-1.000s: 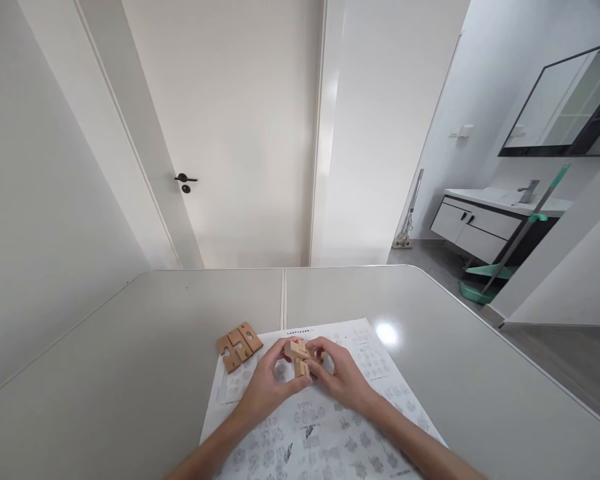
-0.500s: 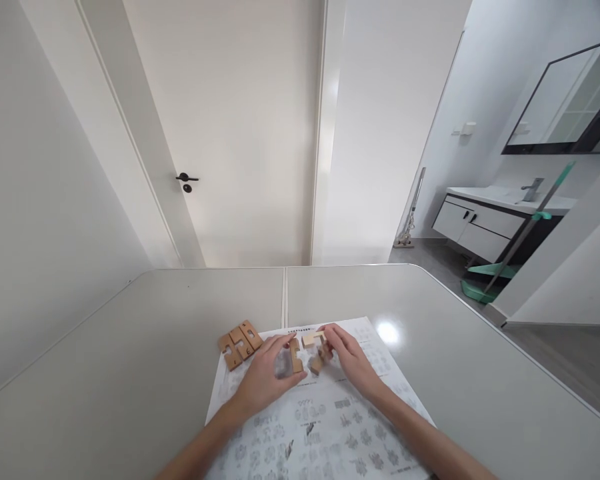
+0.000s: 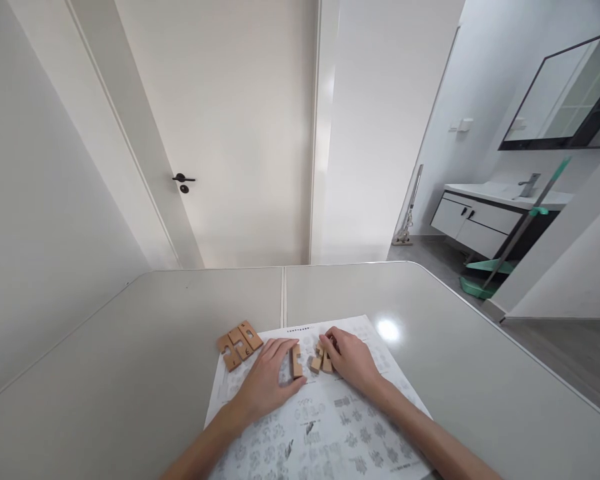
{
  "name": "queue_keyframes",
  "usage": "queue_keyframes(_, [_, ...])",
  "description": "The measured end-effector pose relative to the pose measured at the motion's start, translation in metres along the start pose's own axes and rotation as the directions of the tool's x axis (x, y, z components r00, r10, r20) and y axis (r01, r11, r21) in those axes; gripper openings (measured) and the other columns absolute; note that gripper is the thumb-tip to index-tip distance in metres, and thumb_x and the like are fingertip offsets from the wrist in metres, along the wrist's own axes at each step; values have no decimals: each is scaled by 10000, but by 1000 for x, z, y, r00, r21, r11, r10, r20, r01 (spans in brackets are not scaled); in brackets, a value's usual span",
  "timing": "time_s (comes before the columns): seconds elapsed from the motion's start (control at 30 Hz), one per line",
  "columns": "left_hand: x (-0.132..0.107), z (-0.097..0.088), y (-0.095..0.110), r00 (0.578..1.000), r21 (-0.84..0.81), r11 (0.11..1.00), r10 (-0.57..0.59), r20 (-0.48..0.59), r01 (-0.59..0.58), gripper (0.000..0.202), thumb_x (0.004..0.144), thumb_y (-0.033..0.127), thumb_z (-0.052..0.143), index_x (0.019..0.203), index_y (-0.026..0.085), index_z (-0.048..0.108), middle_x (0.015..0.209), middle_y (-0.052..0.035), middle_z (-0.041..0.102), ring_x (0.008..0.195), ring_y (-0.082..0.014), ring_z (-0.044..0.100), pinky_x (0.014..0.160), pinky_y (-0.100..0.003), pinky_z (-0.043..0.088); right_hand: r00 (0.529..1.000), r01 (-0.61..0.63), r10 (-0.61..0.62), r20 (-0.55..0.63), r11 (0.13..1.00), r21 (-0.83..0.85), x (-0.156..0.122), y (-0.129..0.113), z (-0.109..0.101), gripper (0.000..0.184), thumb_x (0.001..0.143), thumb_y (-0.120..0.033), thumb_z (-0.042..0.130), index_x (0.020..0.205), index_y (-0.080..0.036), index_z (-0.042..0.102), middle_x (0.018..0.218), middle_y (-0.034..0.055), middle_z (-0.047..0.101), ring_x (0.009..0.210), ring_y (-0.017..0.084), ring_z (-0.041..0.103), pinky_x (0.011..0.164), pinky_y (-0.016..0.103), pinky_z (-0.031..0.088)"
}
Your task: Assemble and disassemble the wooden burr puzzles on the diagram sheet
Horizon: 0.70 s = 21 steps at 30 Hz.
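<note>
A printed instruction sheet (image 3: 325, 427) lies on the grey table (image 3: 130, 373) in front of me. My left hand (image 3: 267, 380) rests on the sheet, thumb and fingers closed round one notched wooden puzzle bar (image 3: 297, 361) that lies flat. My right hand (image 3: 353, 360) sits just right of it, its fingertips pinching two more wooden puzzle bars (image 3: 323, 360) down on the paper. A group of three joined wooden pieces (image 3: 239, 345) lies at the sheet's upper left corner, untouched.
The table has a seam down its middle and a rounded far right corner. Behind it stand a white door with a dark handle (image 3: 183, 179) and, to the right, a bathroom with a vanity (image 3: 485, 217) and a green mop (image 3: 520, 230).
The small assembly that both hands held above the sheet has come apart. Its bars now lie flat on the paper, and both hands have lowered onto them.
</note>
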<state>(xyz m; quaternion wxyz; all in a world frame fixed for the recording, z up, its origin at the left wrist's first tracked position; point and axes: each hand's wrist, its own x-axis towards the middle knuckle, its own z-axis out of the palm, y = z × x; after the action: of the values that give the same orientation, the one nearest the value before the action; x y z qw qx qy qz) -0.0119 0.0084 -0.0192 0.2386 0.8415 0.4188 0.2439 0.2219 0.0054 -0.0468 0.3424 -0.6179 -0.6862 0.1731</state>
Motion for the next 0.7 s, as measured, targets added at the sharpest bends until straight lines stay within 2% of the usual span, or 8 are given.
queue_keyframes(0.1, [-1,0,0,1000,-33,999,6,0,-6,609,826,367,730,1395,311,521,1377,-71,581,1294,-313,514,1104,-490,426,997,69,-71,14,992,108,-1,-6,0,315,1027,-439,415,917,-240,632,962,58,685,751,214,650,669,333,479])
queue_keyframes(0.2, [-3,0,0,1000,-77,997,-10,8,11,709,808,398,750,1454,329,465,1434,-79,545,1305,-327,512,1110,-506,419,992,106,-119,41,968,229,-3,-11,0,294,1027,-418,414,1003,-240,647,1035,69,678,814,216,657,735,357,526])
queue_keyframes(0.33, [-4,2,0,998,-121,991,-56,24,59,837,764,438,792,1499,339,405,1476,-86,516,1307,-347,515,1090,-520,433,986,92,-136,101,931,352,-5,-15,3,286,1031,-406,419,1127,-239,631,1083,70,697,882,218,664,763,354,547])
queue_keyframes(0.5, [-4,3,0,998,-99,993,-68,9,69,837,741,451,815,1477,357,428,1469,-71,532,1299,-343,529,1063,-505,452,965,95,-189,181,898,429,-9,-21,0,280,1033,-369,417,1189,-237,609,1067,65,712,850,208,659,776,352,540])
queue_keyframes(0.7, [-3,3,-2,995,-59,996,-75,-58,72,866,655,544,851,1423,348,502,1310,-66,649,1150,-345,620,955,-468,509,934,94,-254,252,853,513,-10,-23,-3,282,1041,-334,378,1247,-264,557,1070,51,720,801,196,661,756,350,549])
